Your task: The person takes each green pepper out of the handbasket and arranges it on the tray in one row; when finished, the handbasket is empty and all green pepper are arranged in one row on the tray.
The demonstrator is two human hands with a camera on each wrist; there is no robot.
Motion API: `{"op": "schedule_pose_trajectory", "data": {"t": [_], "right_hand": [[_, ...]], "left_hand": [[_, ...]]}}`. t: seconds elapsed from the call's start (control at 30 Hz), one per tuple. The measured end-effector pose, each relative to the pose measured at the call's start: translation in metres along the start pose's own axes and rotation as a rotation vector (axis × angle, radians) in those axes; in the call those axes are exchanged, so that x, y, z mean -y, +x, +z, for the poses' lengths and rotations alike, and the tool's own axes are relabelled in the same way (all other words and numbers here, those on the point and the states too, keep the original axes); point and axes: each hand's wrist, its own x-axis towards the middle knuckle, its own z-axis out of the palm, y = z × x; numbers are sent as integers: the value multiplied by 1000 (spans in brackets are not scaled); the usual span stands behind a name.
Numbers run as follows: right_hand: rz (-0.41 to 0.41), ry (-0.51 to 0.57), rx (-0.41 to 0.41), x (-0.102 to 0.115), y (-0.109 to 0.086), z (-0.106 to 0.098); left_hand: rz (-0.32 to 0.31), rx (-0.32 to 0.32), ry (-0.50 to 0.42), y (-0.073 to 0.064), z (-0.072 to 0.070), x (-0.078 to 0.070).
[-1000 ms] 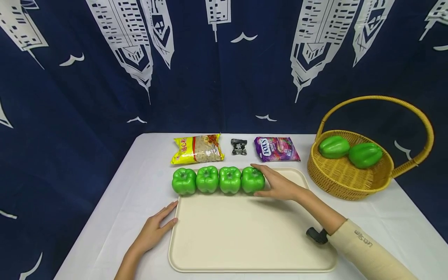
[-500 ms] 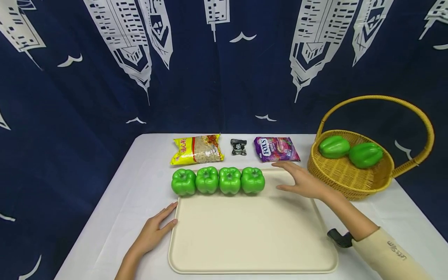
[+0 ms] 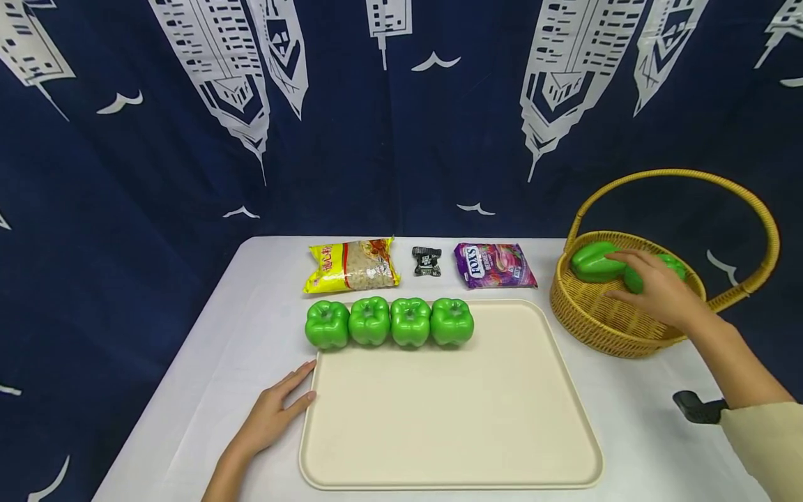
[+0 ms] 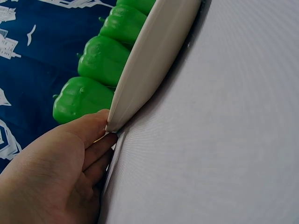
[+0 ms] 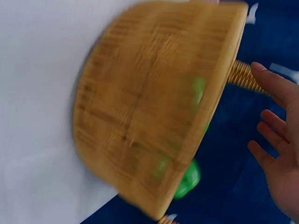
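My right hand (image 3: 655,289) hovers over the wicker basket (image 3: 617,341), thumb and fingers apart and holding nothing. Under it lie two green bell peppers; one (image 3: 596,263) is at its fingertips, the other (image 3: 674,265) partly hidden by the hand. In the right wrist view that hand (image 5: 280,135) is beside the rim of the blurred basket (image 5: 140,93). My left hand (image 3: 266,418) touches the left edge of the cream tray (image 3: 452,418) with its fingers extended. Several green bell peppers (image 3: 410,322) stand in a row along the tray's far edge, the leftmost overlapping its corner.
Behind the tray lie a yellow food packet (image 3: 353,265), a small black wrapped piece (image 3: 427,261) and a purple Fox's candy bag (image 3: 495,265). The basket's tall handle (image 3: 677,173) arches up at the right. A dark blue printed cloth (image 3: 389,139) hangs behind the white table.
My right hand has left the rightmost pepper of the row and moved right across the tray to above the basket. My left hand and the peppers have stayed in place.
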Motion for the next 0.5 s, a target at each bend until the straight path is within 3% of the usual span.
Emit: {"op": "schedule_pose_trajectory", "data": {"t": [0.1,0.27,0.5], "right_hand": [[90,-62,15,-22,1,-2],[215,-180,117,-50,7,-4],[308,-120,227,-74,13,-3]], "left_hand": [[3,-2,3,0,-1,0],[-3,-9,4,-1,-1,2],[-6,-8,-2,0,1,3]]}}
